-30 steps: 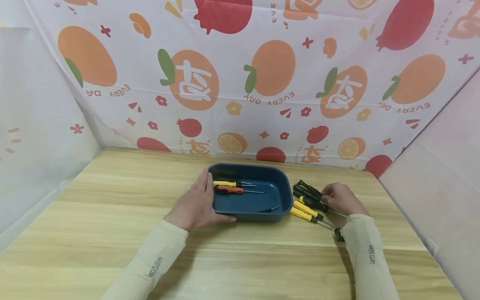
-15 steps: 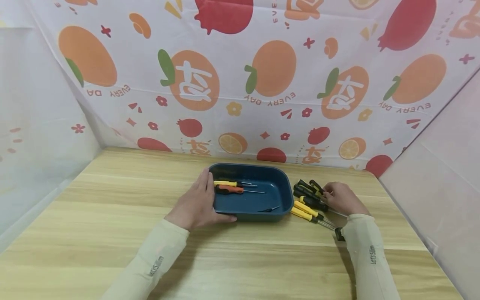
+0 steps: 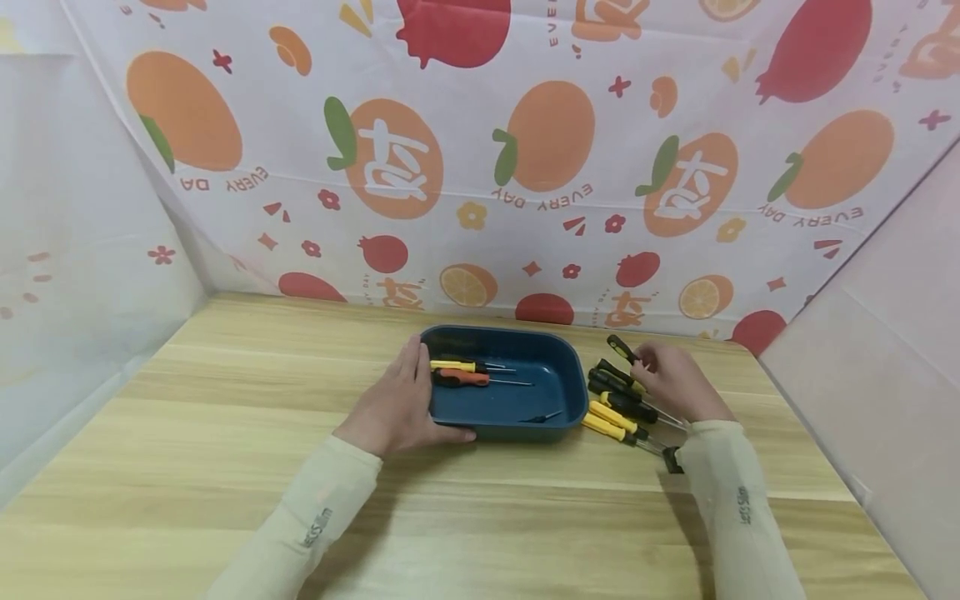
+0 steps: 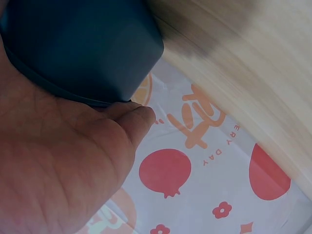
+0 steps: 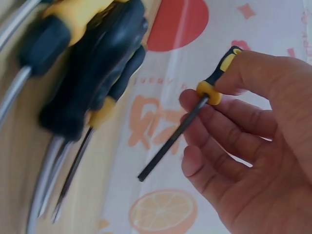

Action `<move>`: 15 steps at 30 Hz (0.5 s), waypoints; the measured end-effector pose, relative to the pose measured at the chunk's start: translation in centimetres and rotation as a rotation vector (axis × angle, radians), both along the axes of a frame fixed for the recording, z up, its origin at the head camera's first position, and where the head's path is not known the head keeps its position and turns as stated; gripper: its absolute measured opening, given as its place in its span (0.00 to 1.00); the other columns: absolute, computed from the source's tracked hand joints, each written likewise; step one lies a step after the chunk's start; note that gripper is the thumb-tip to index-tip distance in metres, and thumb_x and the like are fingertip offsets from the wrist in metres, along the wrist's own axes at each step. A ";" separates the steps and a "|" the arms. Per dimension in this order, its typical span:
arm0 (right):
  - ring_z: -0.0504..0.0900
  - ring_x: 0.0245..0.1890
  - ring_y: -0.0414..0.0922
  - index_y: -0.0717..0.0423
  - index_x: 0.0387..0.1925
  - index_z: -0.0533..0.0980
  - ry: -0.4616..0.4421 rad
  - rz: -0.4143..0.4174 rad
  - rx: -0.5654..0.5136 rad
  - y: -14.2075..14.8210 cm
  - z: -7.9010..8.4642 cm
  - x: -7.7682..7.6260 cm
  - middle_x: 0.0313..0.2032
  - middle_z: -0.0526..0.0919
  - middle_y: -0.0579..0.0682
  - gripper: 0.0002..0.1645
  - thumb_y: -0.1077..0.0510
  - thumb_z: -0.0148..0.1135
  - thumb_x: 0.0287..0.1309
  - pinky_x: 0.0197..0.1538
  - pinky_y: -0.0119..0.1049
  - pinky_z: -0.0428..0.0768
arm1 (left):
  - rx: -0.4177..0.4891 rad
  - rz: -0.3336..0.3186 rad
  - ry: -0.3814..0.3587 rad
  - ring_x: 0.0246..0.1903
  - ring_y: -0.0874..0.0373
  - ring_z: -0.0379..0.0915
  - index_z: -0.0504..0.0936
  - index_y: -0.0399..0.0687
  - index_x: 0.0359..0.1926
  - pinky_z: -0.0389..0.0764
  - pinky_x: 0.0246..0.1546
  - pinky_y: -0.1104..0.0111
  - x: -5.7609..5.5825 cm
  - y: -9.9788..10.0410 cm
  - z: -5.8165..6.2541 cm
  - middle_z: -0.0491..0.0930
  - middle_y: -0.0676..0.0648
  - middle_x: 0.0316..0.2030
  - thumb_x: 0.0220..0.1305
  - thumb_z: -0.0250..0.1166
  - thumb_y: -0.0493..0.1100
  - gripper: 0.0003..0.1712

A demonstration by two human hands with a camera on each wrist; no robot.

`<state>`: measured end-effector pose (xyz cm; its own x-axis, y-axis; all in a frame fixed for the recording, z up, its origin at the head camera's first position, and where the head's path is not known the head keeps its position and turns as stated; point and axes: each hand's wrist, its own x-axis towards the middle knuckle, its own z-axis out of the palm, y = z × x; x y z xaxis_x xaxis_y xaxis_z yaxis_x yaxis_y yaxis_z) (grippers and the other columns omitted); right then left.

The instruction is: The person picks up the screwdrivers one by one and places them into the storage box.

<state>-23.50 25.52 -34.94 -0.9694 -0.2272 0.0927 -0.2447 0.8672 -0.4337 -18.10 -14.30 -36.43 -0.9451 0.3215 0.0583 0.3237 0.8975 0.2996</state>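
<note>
My left hand (image 3: pixel 388 407) rests against the left end of a dark blue plastic bin (image 3: pixel 480 409), its thumb along the front wall. In the left wrist view the fingertips lie right at the bin's rim (image 4: pixel 73 99). My right hand (image 3: pixel 678 381) pinches a small screwdriver (image 3: pixel 622 349) by its black-and-yellow handle, between thumb and forefinger. Seen from the right wrist, its short dark shaft (image 5: pixel 170 140) points down and away from the palm, and the other fingers are loosely bent. This screwdriver is raised over the back of a pile of screwdrivers (image 3: pixel 626 406) right of the bin.
Inside the bin lie a yellow-handled screwdriver (image 3: pixel 452 366), an orange-and-black screwdriver (image 3: pixel 462 379) and a small dark tool (image 3: pixel 540 417). Two yellow-handled screwdrivers (image 3: pixel 609 423) lie at the pile's front. A fruit-printed cloth (image 3: pixel 480 208) stands behind the wooden table (image 3: pixel 480 517).
My right hand has lifted the small screwdriver off the pile, its handle moving up and slightly back toward the cloth. The left hand and the bin have stayed in place.
</note>
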 end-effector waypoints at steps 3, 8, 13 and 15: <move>0.79 0.34 0.49 0.66 0.46 0.80 0.015 0.010 -0.013 -1.1 0.6 -0.1 0.35 0.83 0.55 0.13 0.61 0.55 0.66 0.37 0.42 0.80 | -0.007 -0.001 0.004 0.71 0.39 0.54 0.44 0.28 0.77 0.71 0.65 0.50 0.0 0.0 0.0 0.49 0.32 0.75 0.38 0.73 0.81 0.84; 0.79 0.37 0.50 0.66 0.50 0.80 0.049 0.070 -0.016 -3.1 1.4 -0.3 0.37 0.84 0.55 0.15 0.60 0.55 0.70 0.40 0.45 0.82 | -0.014 0.005 -0.006 0.71 0.38 0.54 0.45 0.28 0.77 0.71 0.65 0.49 0.0 0.0 0.0 0.48 0.32 0.76 0.38 0.73 0.81 0.84; 0.81 0.36 0.49 0.64 0.48 0.82 0.117 0.141 0.006 -5.2 1.7 -0.8 0.37 0.85 0.55 0.13 0.60 0.58 0.70 0.41 0.46 0.83 | -0.007 0.007 -0.010 0.71 0.38 0.53 0.44 0.28 0.77 0.71 0.65 0.49 0.0 0.0 0.0 0.48 0.32 0.76 0.38 0.73 0.81 0.84; 0.82 0.37 0.49 0.63 0.48 0.83 0.128 0.159 0.012 -6.0 1.8 -0.8 0.38 0.86 0.55 0.12 0.60 0.59 0.70 0.41 0.46 0.84 | -0.008 0.006 -0.011 0.72 0.38 0.53 0.44 0.28 0.77 0.70 0.65 0.49 0.0 0.0 0.0 0.47 0.32 0.76 0.38 0.73 0.81 0.85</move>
